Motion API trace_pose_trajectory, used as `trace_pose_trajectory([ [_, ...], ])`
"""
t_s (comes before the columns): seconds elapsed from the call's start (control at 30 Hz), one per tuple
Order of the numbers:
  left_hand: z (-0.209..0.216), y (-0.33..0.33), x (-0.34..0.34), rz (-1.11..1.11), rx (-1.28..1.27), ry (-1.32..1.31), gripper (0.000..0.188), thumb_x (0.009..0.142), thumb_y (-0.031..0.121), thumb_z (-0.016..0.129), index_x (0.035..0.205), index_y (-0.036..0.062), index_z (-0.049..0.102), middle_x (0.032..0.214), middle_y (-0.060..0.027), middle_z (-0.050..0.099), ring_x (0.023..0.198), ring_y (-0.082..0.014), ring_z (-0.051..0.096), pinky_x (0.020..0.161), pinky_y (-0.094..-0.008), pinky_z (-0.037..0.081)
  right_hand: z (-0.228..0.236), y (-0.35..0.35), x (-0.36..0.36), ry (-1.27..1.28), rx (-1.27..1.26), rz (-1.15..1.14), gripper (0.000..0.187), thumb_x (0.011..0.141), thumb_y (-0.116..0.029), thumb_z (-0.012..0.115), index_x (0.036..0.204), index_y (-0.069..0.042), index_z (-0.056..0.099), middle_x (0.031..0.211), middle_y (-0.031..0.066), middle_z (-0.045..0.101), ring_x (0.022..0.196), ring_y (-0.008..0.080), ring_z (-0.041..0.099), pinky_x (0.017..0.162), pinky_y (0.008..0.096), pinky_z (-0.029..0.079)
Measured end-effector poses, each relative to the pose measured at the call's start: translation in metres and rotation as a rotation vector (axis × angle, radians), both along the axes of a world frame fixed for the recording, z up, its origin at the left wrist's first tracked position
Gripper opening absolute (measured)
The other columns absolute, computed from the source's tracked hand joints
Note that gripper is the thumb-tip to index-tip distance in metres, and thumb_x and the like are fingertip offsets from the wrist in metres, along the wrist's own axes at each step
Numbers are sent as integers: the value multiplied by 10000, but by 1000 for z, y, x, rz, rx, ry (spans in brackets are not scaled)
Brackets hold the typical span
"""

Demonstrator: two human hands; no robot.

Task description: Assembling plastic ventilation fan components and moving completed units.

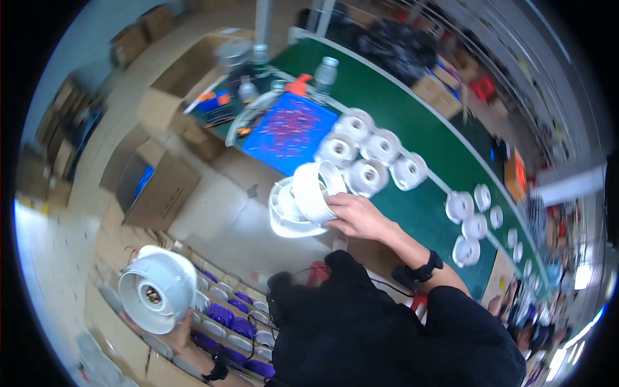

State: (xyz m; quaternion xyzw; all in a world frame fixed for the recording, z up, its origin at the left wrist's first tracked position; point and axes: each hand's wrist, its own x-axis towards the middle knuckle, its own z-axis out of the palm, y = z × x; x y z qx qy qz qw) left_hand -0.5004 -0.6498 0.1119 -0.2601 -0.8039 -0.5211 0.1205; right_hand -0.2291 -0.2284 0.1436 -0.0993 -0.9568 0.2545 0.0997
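Note:
My right hand (360,216) is closed on the rim of a white round plastic housing (311,195), with a wider white part showing beneath it, held just off the front of the green table. At the lower left, my left hand (180,332) grips another white round housing (131,300) by its lower side. The open end of that one shows a ring with a copper-coloured centre. Its fingers are mostly hidden behind the housing. Under it stands a carton (151,361) with rows of purple and white round parts (242,327).
The green table (400,97) carries several white housings (369,175), a blue tray (258,145) of small reddish pieces, an orange tool (300,85) and a clear jar (326,72). More white parts (474,227) stand to the right. Open cardboard boxes (164,193) sit on the left floor.

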Motion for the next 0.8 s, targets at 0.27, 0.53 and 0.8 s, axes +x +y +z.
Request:
trace_pose_trajectory([
  [0.27, -30, 339, 163, -967, -79, 134, 1574, 418, 422, 991, 1555, 66, -37, 1548, -180, 266, 1386, -316, 380, 1138, -493, 331, -43, -5, 323, -204, -216, -657, 278, 843, -246, 689, 926, 10, 618, 995, 155, 624, 961, 369, 623, 809, 453, 516],
  [0.53, -136, 538, 462, -1761, -301, -182, 1357, 476, 330, 991, 1495, 0, 157, 1450, -194, 372, 1357, -314, 408, 1145, -438, 317, -116, -120, 484, -264, -153, -1639, 237, 788, -145, 742, 1007, -64, 702, 1008, 153, 662, 923, 375, 642, 786, 453, 530],
  [0.8, -245, 568, 595, -1894, -317, -130, 1226, 499, 301, 950, 1463, 44, 235, 1401, -246, 361, 1322, -450, 364, 1103, -525, 348, -138, -113, 604, -203, -84, -2086, 176, 814, -102, 705, 977, -36, 688, 995, 177, 655, 885, 409, 642, 753, 456, 522],
])
